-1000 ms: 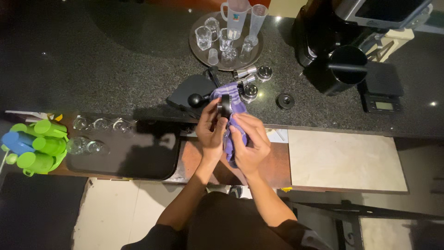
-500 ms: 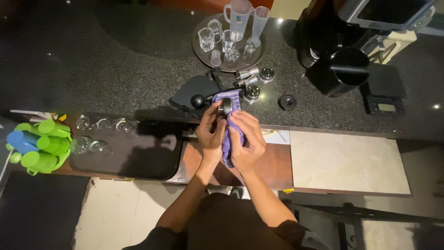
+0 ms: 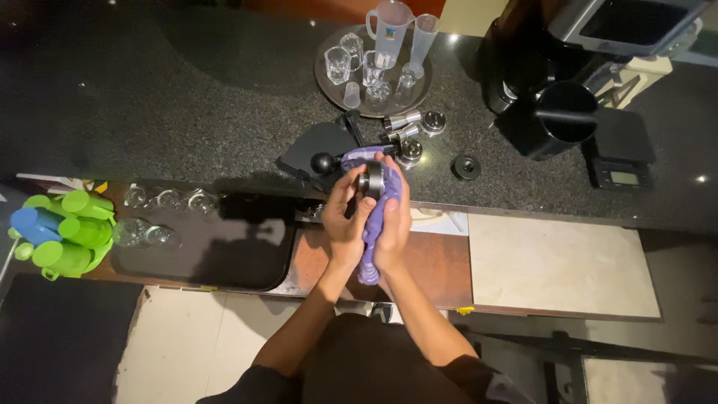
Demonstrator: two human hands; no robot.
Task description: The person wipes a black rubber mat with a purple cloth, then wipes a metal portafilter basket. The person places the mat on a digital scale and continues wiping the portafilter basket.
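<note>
Disc (image 3: 372, 180) between cloth-wrapped fingers (image 3: 390, 196)

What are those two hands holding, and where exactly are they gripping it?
The left hand grips a small dark round metal part by its rim. The right hand presses a purple cloth against that part's side.

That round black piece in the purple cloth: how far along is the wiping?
In hand: left hand grips the round black piece; right hand presses the purple cloth against it. Possibly done or waiting, can't tell: metal parts and a black ring on the counter.
</note>
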